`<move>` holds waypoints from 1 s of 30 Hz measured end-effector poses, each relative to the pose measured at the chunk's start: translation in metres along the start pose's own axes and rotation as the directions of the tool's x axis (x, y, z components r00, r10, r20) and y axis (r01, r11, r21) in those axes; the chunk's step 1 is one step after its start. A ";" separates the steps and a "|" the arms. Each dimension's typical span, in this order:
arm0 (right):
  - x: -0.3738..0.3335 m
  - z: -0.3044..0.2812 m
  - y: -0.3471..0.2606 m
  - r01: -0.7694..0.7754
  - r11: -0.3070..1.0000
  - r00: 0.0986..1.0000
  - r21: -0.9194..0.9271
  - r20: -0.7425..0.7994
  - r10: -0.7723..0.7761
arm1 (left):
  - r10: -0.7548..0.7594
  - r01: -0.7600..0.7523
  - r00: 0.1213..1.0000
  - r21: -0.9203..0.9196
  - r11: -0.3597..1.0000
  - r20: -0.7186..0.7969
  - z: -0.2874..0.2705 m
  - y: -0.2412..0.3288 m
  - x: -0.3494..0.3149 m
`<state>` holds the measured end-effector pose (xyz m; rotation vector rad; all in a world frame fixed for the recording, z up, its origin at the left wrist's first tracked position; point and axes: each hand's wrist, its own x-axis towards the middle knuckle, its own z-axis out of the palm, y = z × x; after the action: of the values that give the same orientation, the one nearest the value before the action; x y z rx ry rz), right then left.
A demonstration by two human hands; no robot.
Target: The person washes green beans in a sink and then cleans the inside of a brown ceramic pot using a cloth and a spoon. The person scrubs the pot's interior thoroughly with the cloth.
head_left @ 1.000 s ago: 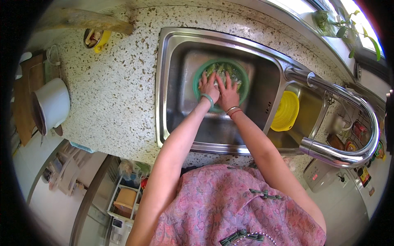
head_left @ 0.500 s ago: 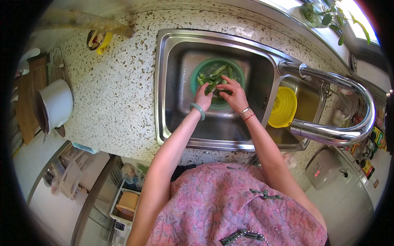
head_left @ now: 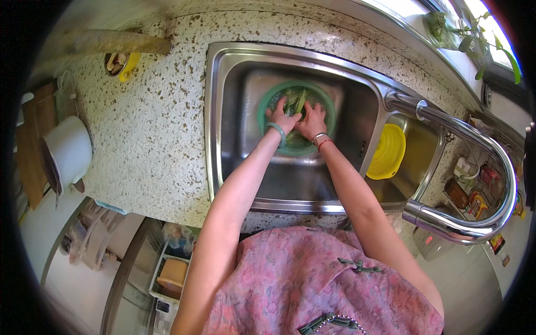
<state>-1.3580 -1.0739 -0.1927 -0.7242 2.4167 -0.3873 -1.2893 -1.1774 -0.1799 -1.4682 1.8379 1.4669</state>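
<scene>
Green plastic bowl [head_left: 330,114]: sits in the larger basin of the steel sink [head_left: 296,187], about midway between that basin's left and right walls and nearer its far edge than its near one.
Green vegetable pieces [head_left: 300,100]: lie inside the bowl, most visible between the hands and toward its far rim; some are long and narrow.
Left hand [head_left: 283,118]: reaches into the bowl's left half, fingers spread apart against the vegetable pieces, thumb pointing toward the other hand; a pale green bangle [head_left: 277,133] circles the wrist.
Right hand [head_left: 312,121]: in the bowl's right half, fingers parted and pointing to the far rim; a metal bracelet [head_left: 319,135] and a thin red band [head_left: 325,143] are on the wrist.
Yellow basket [head_left: 387,152]: rests in the smaller basin, against its left side.
Chrome tap [head_left: 446,225]: rises by the sink's far edge and curves round beyond its right edge.
Speckled bench [head_left: 151,139]: carries a yellow cup [head_left: 129,66] near the far left corner and a white pot [head_left: 70,151] at the left edge.
</scene>
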 end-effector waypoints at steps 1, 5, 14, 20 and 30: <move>0.008 0.001 0.008 0.016 0.998 0.999 0.064 0.034 -0.018 | 0.037 -0.036 0.998 0.017 0.999 -0.040 0.005 -0.002 0.001; 0.010 -0.014 0.021 0.107 0.921 0.993 0.374 0.006 -0.118 | 0.230 -0.230 0.971 0.001 0.973 -0.069 0.005 -0.016 -0.003; -0.046 -0.074 -0.010 0.293 0.783 0.949 0.548 -0.067 -0.308 | 0.422 -0.431 0.895 -0.036 0.901 -0.145 -0.008 -0.046 -0.041; -0.035 -0.045 0.011 -0.063 0.684 0.995 0.727 -0.004 0.096 | 0.137 -0.138 0.990 -0.169 0.976 -0.016 -0.014 -0.043 -0.040; 0.018 0.021 0.020 -0.161 0.718 0.980 0.678 0.026 0.196 | -0.121 0.217 0.965 -0.457 0.862 0.232 -0.015 -0.010 -0.001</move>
<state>-1.3662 -1.0703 -0.2261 -0.1429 2.1128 -1.1396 -1.2757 -1.1891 -0.1781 -1.5782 1.2396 1.9894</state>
